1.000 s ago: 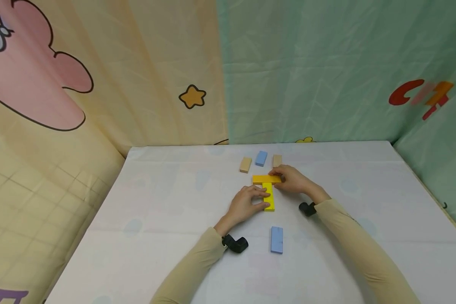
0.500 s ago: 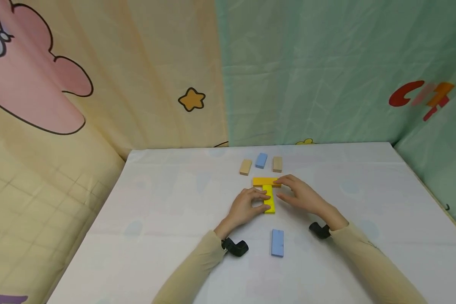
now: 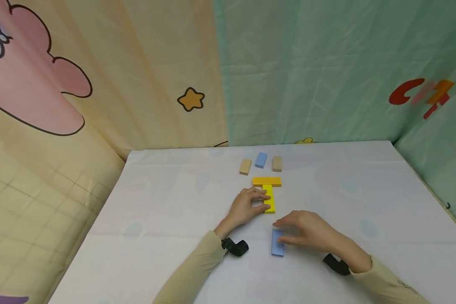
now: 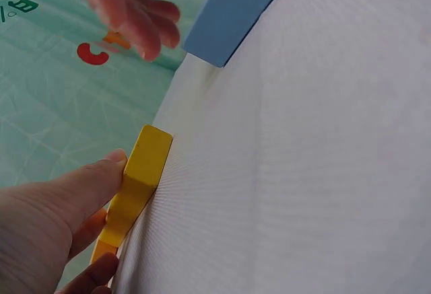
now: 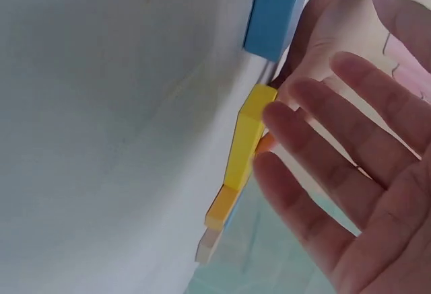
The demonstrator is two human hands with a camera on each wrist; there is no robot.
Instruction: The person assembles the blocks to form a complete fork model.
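Note:
In the head view, my left hand (image 3: 247,205) holds a yellow wooden block (image 3: 268,202), its thumb and bent fingers on the block. The yellow block lies lengthwise, its far end against the middle of an orange-yellow block (image 3: 267,181) lying crosswise, like a T. My right hand (image 3: 308,232) hovers over the right side of a blue block (image 3: 277,242) nearer the front, fingers spread and thumb overlapping that block. The right wrist view shows loosely extended fingers of the right hand (image 5: 363,166) with nothing between them. From the left wrist, the thumb (image 4: 108,173) presses the yellow block.
Behind the T lie two small tan blocks (image 3: 245,166) with a small blue block (image 3: 261,160) between them. The white tablecloth (image 3: 167,202) ends at a patterned curtain (image 3: 308,76) along the back.
My right hand has let go of the orange-yellow block and moved toward the front, over the blue block. The left hand has stayed at the yellow block.

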